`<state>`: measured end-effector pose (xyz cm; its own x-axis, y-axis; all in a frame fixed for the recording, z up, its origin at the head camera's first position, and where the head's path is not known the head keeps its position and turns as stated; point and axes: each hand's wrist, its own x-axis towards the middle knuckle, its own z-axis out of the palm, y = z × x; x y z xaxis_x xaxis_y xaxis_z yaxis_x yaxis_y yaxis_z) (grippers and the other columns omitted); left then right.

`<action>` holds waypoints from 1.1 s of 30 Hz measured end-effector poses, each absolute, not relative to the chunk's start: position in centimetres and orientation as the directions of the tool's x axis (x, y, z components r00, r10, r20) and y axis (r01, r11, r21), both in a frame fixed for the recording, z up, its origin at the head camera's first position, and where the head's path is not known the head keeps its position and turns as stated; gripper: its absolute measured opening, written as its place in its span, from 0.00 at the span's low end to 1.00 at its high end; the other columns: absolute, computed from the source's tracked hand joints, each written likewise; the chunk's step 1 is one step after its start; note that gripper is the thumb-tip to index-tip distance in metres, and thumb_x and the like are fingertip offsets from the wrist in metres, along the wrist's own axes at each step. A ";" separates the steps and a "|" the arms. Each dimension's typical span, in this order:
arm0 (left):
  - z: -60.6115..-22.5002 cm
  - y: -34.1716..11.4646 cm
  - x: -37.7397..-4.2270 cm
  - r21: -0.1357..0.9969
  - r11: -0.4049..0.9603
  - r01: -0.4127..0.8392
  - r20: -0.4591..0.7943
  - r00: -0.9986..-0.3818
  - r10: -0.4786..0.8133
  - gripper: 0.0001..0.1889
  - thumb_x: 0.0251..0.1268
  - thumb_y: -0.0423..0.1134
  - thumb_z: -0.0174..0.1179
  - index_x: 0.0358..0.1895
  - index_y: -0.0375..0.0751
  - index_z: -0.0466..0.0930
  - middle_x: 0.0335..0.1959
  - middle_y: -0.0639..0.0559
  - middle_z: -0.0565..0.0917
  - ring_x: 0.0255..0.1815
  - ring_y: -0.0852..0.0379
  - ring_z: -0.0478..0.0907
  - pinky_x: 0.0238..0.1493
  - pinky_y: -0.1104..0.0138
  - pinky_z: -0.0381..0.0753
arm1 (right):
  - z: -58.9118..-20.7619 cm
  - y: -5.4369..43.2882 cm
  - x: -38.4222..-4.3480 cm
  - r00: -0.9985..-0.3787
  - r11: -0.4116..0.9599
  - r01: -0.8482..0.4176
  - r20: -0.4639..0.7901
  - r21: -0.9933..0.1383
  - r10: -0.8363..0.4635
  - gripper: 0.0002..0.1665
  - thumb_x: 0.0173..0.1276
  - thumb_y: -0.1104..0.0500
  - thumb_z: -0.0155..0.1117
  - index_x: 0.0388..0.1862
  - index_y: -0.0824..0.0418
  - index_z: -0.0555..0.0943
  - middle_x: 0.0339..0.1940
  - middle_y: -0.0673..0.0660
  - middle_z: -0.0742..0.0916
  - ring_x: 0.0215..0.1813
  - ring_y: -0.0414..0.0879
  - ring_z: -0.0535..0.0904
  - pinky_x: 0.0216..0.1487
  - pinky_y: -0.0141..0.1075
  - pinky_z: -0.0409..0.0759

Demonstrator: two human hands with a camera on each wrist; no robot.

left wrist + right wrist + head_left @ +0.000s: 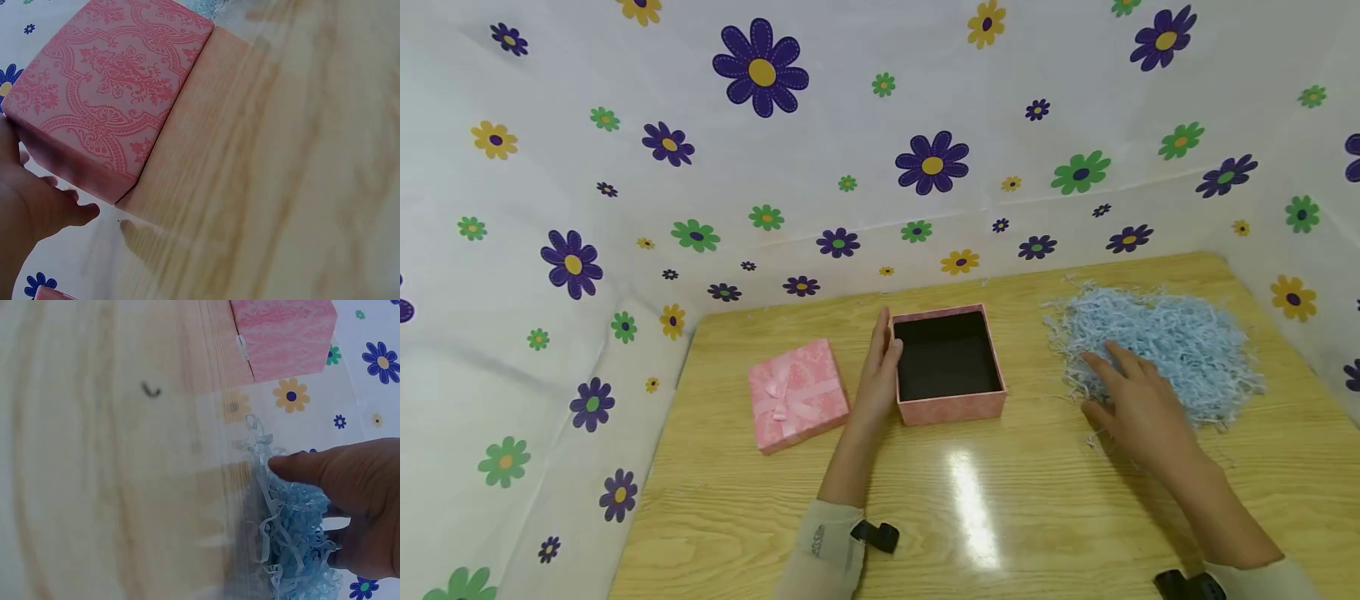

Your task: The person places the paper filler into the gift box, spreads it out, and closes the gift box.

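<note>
Two hands at work, head view: left hand (880, 367), fingers straight, rests against open pink box (950, 367) at centre; right hand (1138, 400), released, lies on blue paper shred (1180, 342), right.
Left wrist view: box wall (112, 87) looks stiff, light card; grip by sides.
Right wrist view: shred (294, 531) looks soft, loose; gather in bunches

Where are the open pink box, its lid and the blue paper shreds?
open pink box (951, 407), head view, on its front outer wall.
lid (796, 394), head view, on its bow-patterned top.
blue paper shreds (1180, 337), head view, on the pile's middle.
</note>
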<state>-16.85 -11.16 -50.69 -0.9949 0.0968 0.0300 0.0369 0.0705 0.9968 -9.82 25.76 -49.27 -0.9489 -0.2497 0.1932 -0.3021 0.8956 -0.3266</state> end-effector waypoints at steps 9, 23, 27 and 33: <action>-51.3 -11.3 -17.1 0.995 0.094 0.040 0.028 -0.991 0.132 0.27 0.88 0.50 0.46 0.83 0.73 0.57 0.84 0.71 0.57 0.86 0.61 0.48 0.85 0.51 0.49 | -49.3 26.0 -10.0 -0.955 0.889 -0.293 0.163 -0.351 -0.249 0.29 0.63 0.73 0.74 0.64 0.70 0.82 0.57 0.75 0.83 0.55 0.75 0.79 0.46 0.64 0.82; -52.3 -11.4 -17.2 0.998 0.036 0.042 0.037 -0.990 0.134 0.27 0.88 0.48 0.45 0.83 0.73 0.58 0.83 0.71 0.58 0.86 0.61 0.49 0.84 0.50 0.50 | -43.5 26.5 -10.0 -0.965 0.879 -0.246 0.191 -0.407 -0.182 0.28 0.66 0.73 0.70 0.66 0.65 0.80 0.59 0.76 0.82 0.19 0.47 0.70 0.17 0.37 0.63; -52.6 -11.4 -17.2 0.998 0.009 0.056 0.054 -0.988 0.142 0.28 0.89 0.45 0.45 0.84 0.70 0.58 0.84 0.71 0.57 0.86 0.61 0.48 0.84 0.49 0.50 | -41.5 26.9 -10.2 -0.955 0.878 -0.257 0.246 -0.403 -0.167 0.28 0.66 0.73 0.72 0.65 0.65 0.81 0.59 0.77 0.82 0.16 0.44 0.63 0.19 0.36 0.60; -53.2 -11.8 -17.3 0.995 0.020 0.101 0.097 -0.985 0.140 0.28 0.89 0.45 0.45 0.85 0.69 0.56 0.84 0.69 0.57 0.86 0.59 0.49 0.84 0.48 0.50 | -38.5 27.0 -10.8 -0.935 0.885 -0.260 0.331 -0.386 -0.130 0.27 0.65 0.73 0.74 0.63 0.65 0.82 0.54 0.75 0.86 0.23 0.49 0.69 0.22 0.36 0.62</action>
<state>-17.31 -11.77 -53.21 -0.9853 0.1403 0.0971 0.1009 0.0199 0.9947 -10.75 26.95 -38.53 -0.9347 -0.1303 0.3307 -0.2601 0.8849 -0.3864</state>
